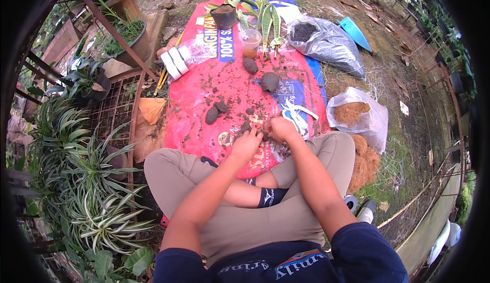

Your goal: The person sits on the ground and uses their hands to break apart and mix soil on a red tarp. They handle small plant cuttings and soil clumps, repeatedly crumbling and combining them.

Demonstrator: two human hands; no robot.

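Both hands meet low over a red plastic sheet [189,125] in front of my crossed legs. My left hand [246,144] has its fingers bent around a clump of dark soil [253,129]. My right hand [282,129] is curled closed against the same dark clump, its fingertips partly hidden. Beyond the hands lie a round soil ball [269,82] and a smaller ball [250,65]. To the left rests an oval soil ball [212,115] beside a crumbly lump [221,107]. White strips [301,111] lie just past my right hand.
At the back stand a black pot [224,17], a plastic cup [250,43] and variegated leaf cuttings [267,23]. White rolls [175,62] lie left. Right are a grey soil bag [326,43], a blue scoop [356,33] and a bag of brown fibre [357,112]. Potted plants [97,181] line the left.
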